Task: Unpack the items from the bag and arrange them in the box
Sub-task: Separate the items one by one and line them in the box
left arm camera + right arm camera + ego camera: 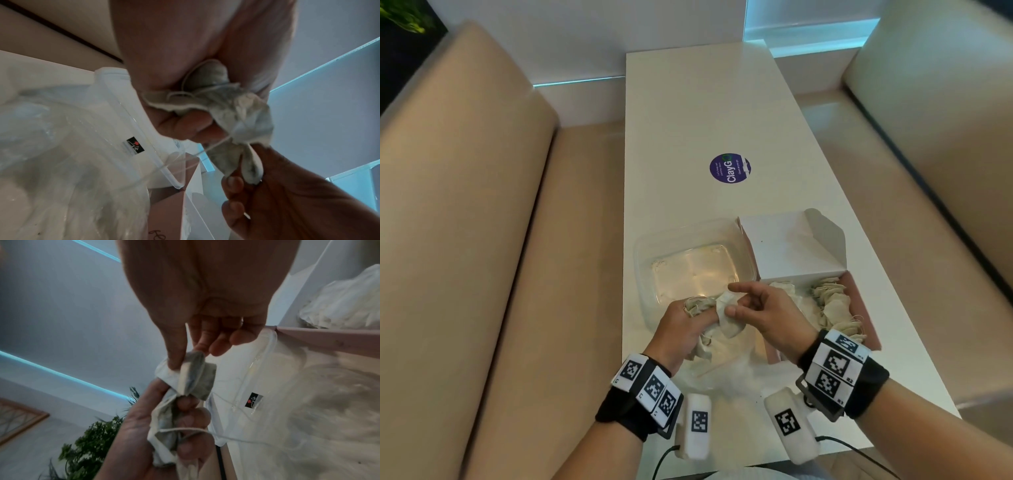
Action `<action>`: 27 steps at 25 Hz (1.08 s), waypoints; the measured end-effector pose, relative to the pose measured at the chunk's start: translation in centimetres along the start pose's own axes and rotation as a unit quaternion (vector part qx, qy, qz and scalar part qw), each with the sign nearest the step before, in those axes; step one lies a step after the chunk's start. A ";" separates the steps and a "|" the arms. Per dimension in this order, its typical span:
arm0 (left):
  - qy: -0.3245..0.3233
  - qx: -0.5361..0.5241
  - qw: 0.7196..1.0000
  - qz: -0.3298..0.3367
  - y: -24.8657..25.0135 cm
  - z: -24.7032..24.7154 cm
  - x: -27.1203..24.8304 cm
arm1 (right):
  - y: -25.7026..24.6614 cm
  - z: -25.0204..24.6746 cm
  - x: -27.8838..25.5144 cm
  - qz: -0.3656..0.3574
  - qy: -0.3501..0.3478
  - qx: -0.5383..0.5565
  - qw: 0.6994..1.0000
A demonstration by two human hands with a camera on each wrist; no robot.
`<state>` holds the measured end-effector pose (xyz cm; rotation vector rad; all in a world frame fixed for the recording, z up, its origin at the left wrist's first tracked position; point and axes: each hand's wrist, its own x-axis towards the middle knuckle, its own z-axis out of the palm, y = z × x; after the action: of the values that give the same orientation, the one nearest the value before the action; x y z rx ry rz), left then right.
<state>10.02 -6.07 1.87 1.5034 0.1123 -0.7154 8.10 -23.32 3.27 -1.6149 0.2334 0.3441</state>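
Both hands, left hand (681,329) and right hand (767,318), pinch teabags (726,315) above white table (705,120); perhaps 2 beige benches (465,205).

A round purple sticker (730,168) on the white table (688,137), at 12 o'clock from the clear tub (654,246), reads "ClayG" in large white letters with smaller lines too small to read, while the tub's small black label (134,145) bears only a red mark, no legible words.
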 end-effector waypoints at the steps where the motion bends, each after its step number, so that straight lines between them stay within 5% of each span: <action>1: -0.006 0.002 1.000 0.000 -0.1 -0.1 0.0 | 0.0 -0.2 0.0 0.004 -0.014 -0.010 1.000; 6: 0.019 -0.071 0.997 -0.033 -0.7 -0.7 0.3 | -0.8 -1.7 -0.2 -0.004 -0.020 0.060 0.998; 11: 0.024 -0.015 0.998 -0.049 -0.6 -0.1 0.5 | -1.9 -2.0 -0.9 0.020 -0.129 0.087 0.988; 18: 0.031 0.031 0.999 -0.021 -0.1 1.3 0.0 | 0.1 -0.6 -0.5 0.067 -0.040 0.013 0.997; 23: 0.066 -0.093 0.993 -0.021 0.2 0.7 -0.7 | 0.7 -1.8 -0.7 0.081 -0.075 0.082 0.991; 27: 0.062 -0.032 0.998 0.010 0.3 1.7 -0.8 | 0.9 -1.1 -0.6 0.106 -0.098 0.166 0.975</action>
<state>8.86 -7.39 2.69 1.4856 0.2126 -0.5978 7.26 -24.56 2.70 -1.2195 0.2962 0.5932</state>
